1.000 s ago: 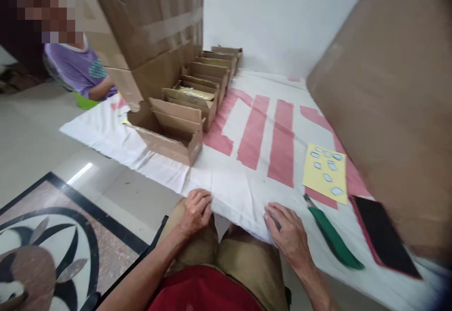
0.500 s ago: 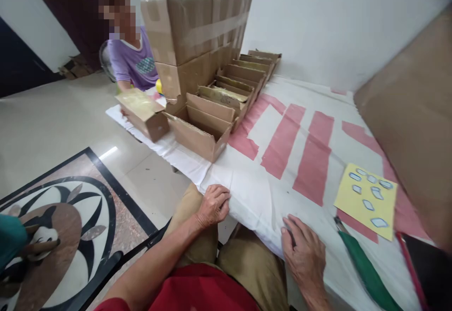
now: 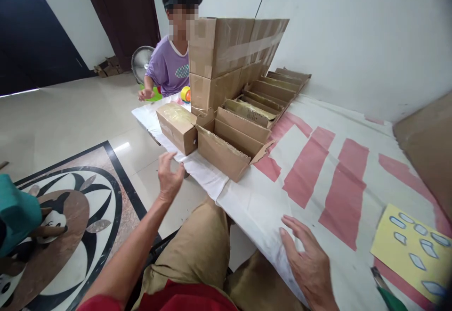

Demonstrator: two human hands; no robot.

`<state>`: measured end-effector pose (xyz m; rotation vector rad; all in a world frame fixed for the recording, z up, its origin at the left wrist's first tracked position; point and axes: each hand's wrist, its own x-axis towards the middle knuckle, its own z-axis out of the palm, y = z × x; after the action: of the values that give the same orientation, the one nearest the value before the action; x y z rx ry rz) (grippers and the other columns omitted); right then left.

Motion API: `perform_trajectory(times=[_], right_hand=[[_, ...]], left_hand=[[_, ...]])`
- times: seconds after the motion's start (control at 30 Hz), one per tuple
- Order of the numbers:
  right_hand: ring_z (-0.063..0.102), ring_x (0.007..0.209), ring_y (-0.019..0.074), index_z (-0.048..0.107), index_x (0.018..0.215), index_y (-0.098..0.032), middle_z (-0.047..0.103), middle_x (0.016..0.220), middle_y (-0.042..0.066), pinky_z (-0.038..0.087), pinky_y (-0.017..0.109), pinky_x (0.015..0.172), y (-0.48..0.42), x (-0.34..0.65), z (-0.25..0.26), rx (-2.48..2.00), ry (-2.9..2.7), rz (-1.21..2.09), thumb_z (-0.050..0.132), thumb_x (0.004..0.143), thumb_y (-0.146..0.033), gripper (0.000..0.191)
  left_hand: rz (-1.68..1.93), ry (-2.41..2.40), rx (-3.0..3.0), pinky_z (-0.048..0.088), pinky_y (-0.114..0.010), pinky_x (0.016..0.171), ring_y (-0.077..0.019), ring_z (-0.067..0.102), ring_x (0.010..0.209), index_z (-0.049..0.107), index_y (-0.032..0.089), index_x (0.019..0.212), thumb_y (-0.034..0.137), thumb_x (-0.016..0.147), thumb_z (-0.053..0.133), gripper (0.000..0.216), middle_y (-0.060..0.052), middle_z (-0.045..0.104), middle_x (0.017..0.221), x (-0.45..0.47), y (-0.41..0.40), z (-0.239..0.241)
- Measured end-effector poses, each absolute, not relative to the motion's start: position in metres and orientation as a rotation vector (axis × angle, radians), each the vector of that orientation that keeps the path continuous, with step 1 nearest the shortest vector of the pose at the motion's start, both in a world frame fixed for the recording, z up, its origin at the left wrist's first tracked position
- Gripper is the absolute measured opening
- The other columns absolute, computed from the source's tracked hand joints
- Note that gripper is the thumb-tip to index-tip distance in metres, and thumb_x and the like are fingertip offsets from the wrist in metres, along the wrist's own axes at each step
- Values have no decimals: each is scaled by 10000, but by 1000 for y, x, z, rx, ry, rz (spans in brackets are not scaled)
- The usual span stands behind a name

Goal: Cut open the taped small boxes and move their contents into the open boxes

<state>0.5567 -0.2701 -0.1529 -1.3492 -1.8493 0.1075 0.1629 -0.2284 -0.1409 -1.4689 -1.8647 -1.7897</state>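
My left hand [image 3: 170, 175] hovers just off the table's near edge, thumb and fingers apart with nothing between them. Close beyond it lies a taped-shut cardboard box [image 3: 178, 125]. To the right of that box stands an open cardboard box [image 3: 226, 153] with its flaps raised and a divider-like panel inside. My right hand [image 3: 307, 259] is over the white cloth [image 3: 254, 202] at the near edge, fingers spread and holding nothing. A green-handled knife-like tool [image 3: 386, 292] lies to the right of this hand, partly cut off by the frame.
Taped boxes [image 3: 229, 49] are stacked behind a row of open boxes [image 3: 271, 94]. Across the table is a person in a purple shirt [image 3: 173, 66], near a yellow tape roll [image 3: 185, 94]. A yellow sheet with stickers [image 3: 411, 249] lies at right. A fan [image 3: 141, 63] stands behind.
My left hand has lifted off the table edge and moved left toward the taped box, its fingers opening. The right hand's fingers have spread. The view has turned left.
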Motion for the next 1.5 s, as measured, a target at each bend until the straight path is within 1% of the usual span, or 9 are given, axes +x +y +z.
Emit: perform_trajectory(times=[0.17,0.4,0.7,0.9,1.0,1.1,1.17,1.33,1.5], right_hand=[[760,841,197,755,1093,-207,800,1035,78,634,312,753,-232,451,-135,-1090,-1904,572,603,978,-304,214],[723,1151,246,661,1344,-186,732,1313,138,647,352,847,-189,333,-135,-1011,-1934,1002,562,915,-265,448],[615,1367,312,505,1554,-183,613,1521,155,608,452,1018,-140,263,-144,-1026,-1924,996,629,847,-270,723],[694,1248,275,642,1419,-207,697,1416,122,644,385,906,-174,316,-149,-1067,-1862,998,591,874,-278,552],[762,1058,258,749,1207,-220,799,1157,94,640,367,864,-199,371,-154,-1200,-1783,973,565,924,-309,349],[766,887,249,759,1065,-219,804,971,81,629,362,773,-212,421,-159,-1409,-1670,827,564,952,-389,282],[754,919,267,717,1148,-200,788,1077,116,620,383,748,-208,442,-162,-1507,-1576,657,602,927,-433,341],[639,1283,364,453,1527,-209,584,1511,189,575,530,1000,-165,447,-170,-1446,-1545,441,827,731,-463,915],[591,1356,371,404,1558,-254,606,1485,149,517,559,1107,-131,435,-181,-1271,-1640,503,842,719,-339,950]], left_hand=[[-2070,-2171,-1133,516,-439,1063,-292,603,1234,661,167,1235,227,741,719,501,-142,605,1320,70,-163,-110],[-2386,-2264,-967,445,-450,1186,-318,557,1371,583,139,1336,304,754,704,617,-194,576,1437,13,-92,-118],[-2578,-2234,-900,428,-466,1190,-302,562,1376,561,160,1327,387,810,651,572,-178,598,1436,10,-72,-124],[-2417,-2162,-998,482,-434,1112,-255,648,1164,627,149,1232,356,784,671,495,-110,675,1191,37,-111,-120],[-2096,-2128,-1296,536,-421,1006,-231,662,980,687,188,1085,368,834,661,310,-51,688,997,78,-153,-129],[-1958,-2011,-1792,568,-408,936,-239,670,977,693,215,1056,339,873,655,224,-63,696,1015,132,-189,-152],[-1948,-2007,-2004,584,-435,936,-265,676,1075,660,222,1233,346,877,668,377,-109,685,1196,169,-198,-171],[-2036,-2290,-1909,558,-577,1044,-400,550,1381,426,187,1543,517,814,757,866,-233,473,1546,234,-175,-200],[-2146,-2381,-1784,533,-611,1085,-440,482,1447,362,199,1594,577,767,795,1007,-239,449,1552,255,-151,-198]])
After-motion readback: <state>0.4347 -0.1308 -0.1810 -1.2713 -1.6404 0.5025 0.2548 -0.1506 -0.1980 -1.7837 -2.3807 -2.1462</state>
